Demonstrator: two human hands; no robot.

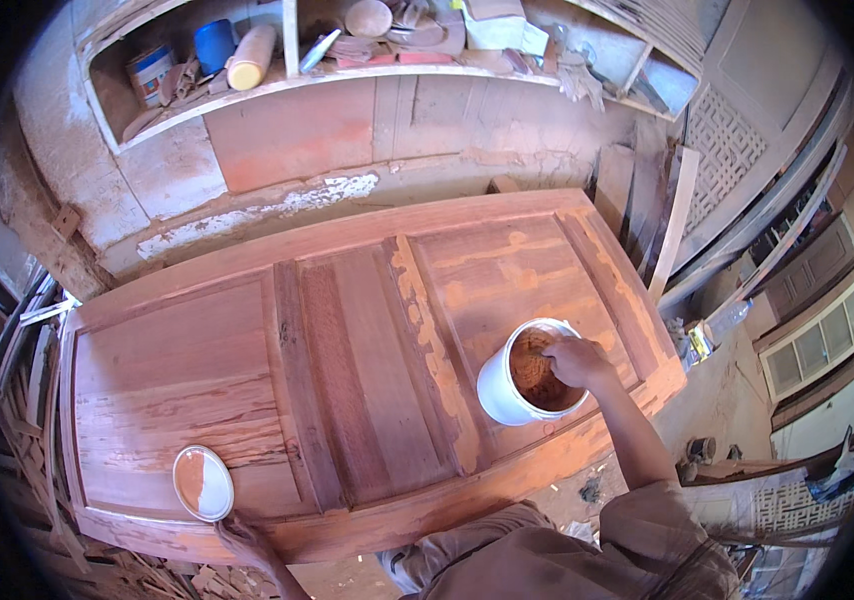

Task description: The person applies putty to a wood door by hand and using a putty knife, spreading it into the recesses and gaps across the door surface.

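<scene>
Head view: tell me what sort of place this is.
Probably a woodworking or door-finishing workshop. A panelled wooden door lies flat, smeared with orange-brown filler; the right hand reaches into a white bucket of the same paste; offcuts lean on the wall under a cluttered shelf.

A large reddish wooden door (pixel 347 340) lies flat across the middle of the frame and serves as the surface that carries things. Pale filler patches run along its panel edges right of centre. A white bucket (pixel 499 385) holding brown paste stands on its right part. A round white lid (pixel 203 483), smeared half brown, lies on its lower left corner, near the front edge.
</scene>
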